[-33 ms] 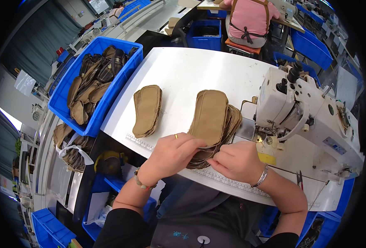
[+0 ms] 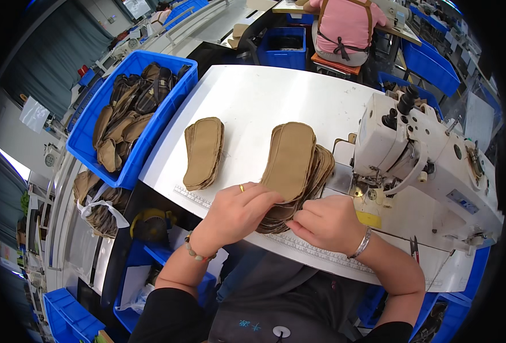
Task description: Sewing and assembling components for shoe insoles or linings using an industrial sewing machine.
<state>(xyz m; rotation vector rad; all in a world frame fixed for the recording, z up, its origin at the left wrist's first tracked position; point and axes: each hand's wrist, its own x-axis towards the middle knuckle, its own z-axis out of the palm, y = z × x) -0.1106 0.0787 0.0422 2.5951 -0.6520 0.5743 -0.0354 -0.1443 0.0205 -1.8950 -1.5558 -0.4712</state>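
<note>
Two stacks of brown, shoe-sole-shaped fabric pieces lie on the white sewing table. My left hand [image 2: 242, 210] pinches the near end of the top fabric piece [image 2: 290, 157] on the right-hand stack [image 2: 322, 166]. That piece lies askew over the others. My right hand [image 2: 328, 222] is closed at the near right edge of the same stack, fingertips pressed together. Whatever is between those fingertips is too small or hidden to make out. The left-hand stack [image 2: 203, 153] lies apart from both hands.
A white sewing machine [image 2: 413, 154] stands on the right of the table [image 2: 241, 86], with thread snips [image 2: 415, 249] near it. A blue crate [image 2: 133, 166] of brown and dark pieces stands at the left. A printed ruler runs along the front edge. A person in pink [image 2: 344, 26] sits beyond.
The top piece on the right-hand stack has shifted very slightly away from me. My hands have barely moved.
</note>
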